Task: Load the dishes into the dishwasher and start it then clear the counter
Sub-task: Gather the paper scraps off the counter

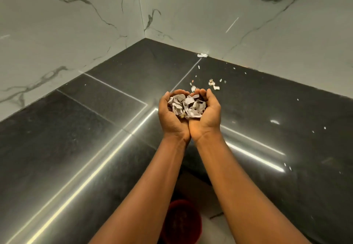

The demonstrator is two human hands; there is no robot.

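Observation:
My left hand [171, 118] and my right hand [207, 117] are cupped side by side, palms up, above the black counter [80, 138]. Together they hold a heap of crumpled paper scraps [186, 106], with the fingers curled up around it. More small paper bits [212, 83] lie scattered on the counter just beyond my fingertips, toward the corner. A larger white scrap [202, 55] lies against the foot of the right wall.
White marble-patterned walls [76, 24] meet in a corner behind the counter. A red bucket [181, 222] stands on the floor below, between my forearms. Tiny white specks [275, 122] dot the right part of the counter.

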